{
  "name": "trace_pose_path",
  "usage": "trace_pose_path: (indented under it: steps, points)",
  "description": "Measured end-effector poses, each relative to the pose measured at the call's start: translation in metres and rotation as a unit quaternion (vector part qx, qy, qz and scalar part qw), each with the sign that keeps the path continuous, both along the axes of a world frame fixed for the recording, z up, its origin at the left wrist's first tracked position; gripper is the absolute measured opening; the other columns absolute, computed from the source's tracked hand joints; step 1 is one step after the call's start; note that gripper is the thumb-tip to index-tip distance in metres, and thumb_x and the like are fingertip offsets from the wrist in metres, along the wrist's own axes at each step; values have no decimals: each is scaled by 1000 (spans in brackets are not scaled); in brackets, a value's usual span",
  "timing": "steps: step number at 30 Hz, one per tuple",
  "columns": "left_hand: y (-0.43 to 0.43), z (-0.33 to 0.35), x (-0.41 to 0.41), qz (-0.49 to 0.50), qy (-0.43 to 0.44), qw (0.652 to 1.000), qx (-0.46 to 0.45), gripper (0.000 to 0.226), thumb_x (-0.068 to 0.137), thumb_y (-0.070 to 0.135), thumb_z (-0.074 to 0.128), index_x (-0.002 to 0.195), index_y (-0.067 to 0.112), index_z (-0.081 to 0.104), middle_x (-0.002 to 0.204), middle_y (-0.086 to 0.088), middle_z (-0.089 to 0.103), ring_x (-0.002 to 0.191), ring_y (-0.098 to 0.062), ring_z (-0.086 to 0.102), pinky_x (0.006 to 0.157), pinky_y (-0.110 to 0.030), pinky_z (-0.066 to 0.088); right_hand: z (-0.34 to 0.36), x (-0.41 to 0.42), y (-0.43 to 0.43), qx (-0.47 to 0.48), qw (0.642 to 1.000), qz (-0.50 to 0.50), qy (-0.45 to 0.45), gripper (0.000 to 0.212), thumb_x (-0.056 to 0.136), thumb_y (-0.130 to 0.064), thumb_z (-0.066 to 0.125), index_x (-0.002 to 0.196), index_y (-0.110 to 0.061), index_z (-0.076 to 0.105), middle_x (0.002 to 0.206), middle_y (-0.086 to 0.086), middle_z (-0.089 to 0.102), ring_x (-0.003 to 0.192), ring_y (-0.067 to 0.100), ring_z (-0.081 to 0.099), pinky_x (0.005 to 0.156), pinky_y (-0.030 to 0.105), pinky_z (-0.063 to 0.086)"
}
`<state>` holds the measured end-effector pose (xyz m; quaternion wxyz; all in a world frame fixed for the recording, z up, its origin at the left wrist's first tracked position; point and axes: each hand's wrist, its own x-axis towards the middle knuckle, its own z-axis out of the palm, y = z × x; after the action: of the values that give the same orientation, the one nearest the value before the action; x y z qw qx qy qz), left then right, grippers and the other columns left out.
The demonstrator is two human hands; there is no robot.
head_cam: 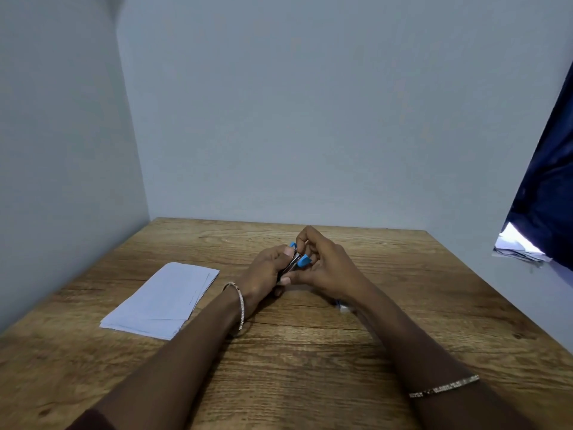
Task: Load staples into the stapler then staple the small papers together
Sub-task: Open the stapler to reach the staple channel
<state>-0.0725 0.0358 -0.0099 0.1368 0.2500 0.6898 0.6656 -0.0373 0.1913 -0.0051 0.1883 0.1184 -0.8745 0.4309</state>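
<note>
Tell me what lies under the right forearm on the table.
A small blue and white object peeks out from beneath the right forearm, resting on the wooden table. Most of it is covered, so what it is cannot be told.

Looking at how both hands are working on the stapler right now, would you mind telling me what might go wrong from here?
1. The left hand and right hand crowd the small blue stapler above the table; fingertips near its metal parts could get pinched.
2. Held in the air, the stapler might slip or spill staples.
3. The papers lie loosely fanned, so they may be stapled misaligned unless squared first.
</note>
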Motion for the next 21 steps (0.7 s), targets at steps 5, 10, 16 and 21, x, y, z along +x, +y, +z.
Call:
trace_pose_path:
  steps: [5,10,16,21]
  points:
    - [3,-6,-2,14,9,1000,-11,36,108,30,39,97,5,62,57,-2,45,38,-4,37,39,-18,32,2,2,1,-1,1000,10,11,54,60,-27,96,86,-26,49,73,-8,62,58,-2,50,55,13,40]
    - [3,-5,-10,88,-27,994,64,37,109,31,35,88,12,58,68,-2,46,47,-12,40,37,-18,33,1,6,-6,19,999,10,29,52,62,-29,94,74,-28,42,61,-20,52,56,0,43,54,14,34]
    - [1,-4,-14,134,-53,981,126,36,109,31,35,87,14,58,68,-1,46,53,-12,44,41,-22,38,3,7,-14,17,999,-11,48,54,60,-29,93,78,-21,43,67,3,60,59,7,50,56,25,38]
    - [-2,4,-18,134,-134,950,248,34,109,29,36,88,12,56,65,-3,60,52,-16,60,58,-31,53,4,7,-6,-105,994,-27,-1,43,66,-12,87,78,-19,46,59,-1,63,54,17,59,51,36,53]
